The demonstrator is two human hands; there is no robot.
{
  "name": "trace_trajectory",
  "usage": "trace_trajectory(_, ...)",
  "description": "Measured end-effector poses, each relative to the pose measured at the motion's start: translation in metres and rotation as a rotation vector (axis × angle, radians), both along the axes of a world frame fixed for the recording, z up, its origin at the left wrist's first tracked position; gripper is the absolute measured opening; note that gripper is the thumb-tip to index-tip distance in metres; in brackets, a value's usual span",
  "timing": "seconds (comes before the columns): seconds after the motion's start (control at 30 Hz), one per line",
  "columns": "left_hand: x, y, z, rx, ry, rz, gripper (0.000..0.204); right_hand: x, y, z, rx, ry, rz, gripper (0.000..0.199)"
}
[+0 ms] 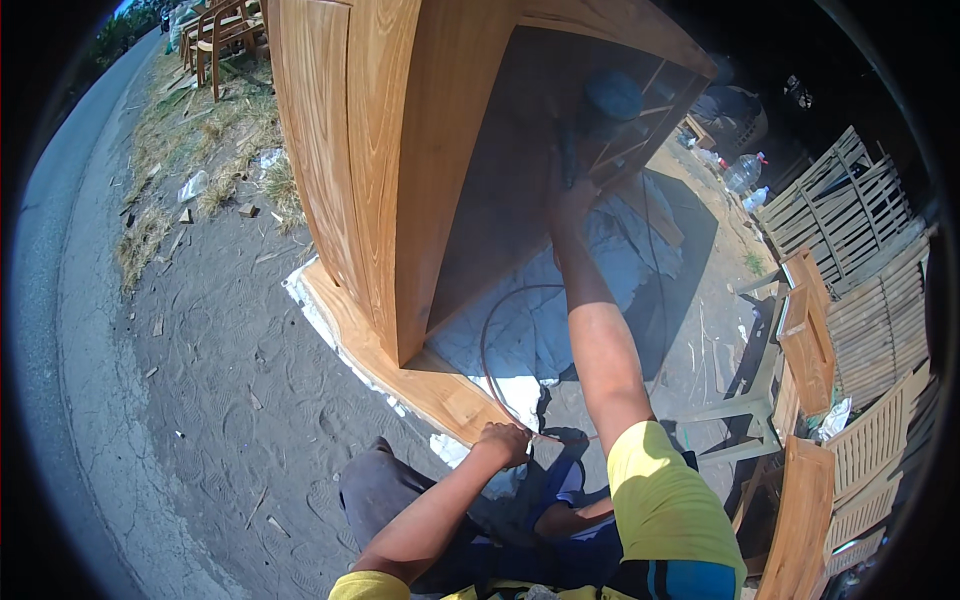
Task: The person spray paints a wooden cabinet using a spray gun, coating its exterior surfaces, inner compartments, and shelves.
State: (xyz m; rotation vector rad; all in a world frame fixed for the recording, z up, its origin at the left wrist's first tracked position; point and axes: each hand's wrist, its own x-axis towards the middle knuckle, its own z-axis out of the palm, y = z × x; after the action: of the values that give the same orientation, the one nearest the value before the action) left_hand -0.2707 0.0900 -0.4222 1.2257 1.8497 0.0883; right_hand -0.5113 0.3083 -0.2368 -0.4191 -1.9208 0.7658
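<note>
A large wooden cabinet (450,130) stands tilted in the view, its dark, shaded opening facing right. My right arm stretches into that opening. There my right hand (572,203) is closed round the handle of a spray gun (568,158) with a round bluish cup (612,95) on top. The inside is hazy and dim, so the fingers show poorly. A thin brown hose (484,345) loops from beneath my right forearm down to my left hand (503,443), whose fingers are wrapped round it. That hand is low, beside the end of the wooden base board (440,390) under the cabinet.
White sheeting (520,340) lies under the base board and inside the cabinet's shadow. A plastic chair (735,420), wooden panels (808,345) and bamboo slats (880,310) stand at right. Bottles (745,172) lie farther back. Sandy ground and a road (75,300) extend left.
</note>
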Motion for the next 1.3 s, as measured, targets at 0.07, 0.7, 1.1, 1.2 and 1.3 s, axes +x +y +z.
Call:
trace_trajectory(0.07, 0.001, -0.001, -0.002, -0.006, -0.002, 0.004, 0.059, 0.003, -0.006, -0.016, 0.012, -0.033, -0.036, 0.047)
trace_trajectory(0.7, 0.009, -0.025, -0.003, -0.045, -0.007, 0.101, 0.054, -0.017, 0.035, -0.199, -0.06, -0.542, -0.023, 0.054)
trace_trajectory(1.1, 0.006, -0.037, -0.021, -0.029, -0.03, 0.124, 0.051, -0.011, 0.007, -0.094, 0.02, -0.071, 0.062, 0.051)
trace_trajectory(1.2, 0.006, -0.021, -0.027, -0.051, -0.046, 0.057, 0.064, -0.011, 0.035, -0.043, 0.094, 0.023, 0.059, 0.045)
trace_trajectory(1.3, 0.004, -0.022, -0.024, -0.05, -0.06, 0.069, 0.063, -0.006, 0.009, 0.014, -0.013, 0.146, 0.089, 0.041)
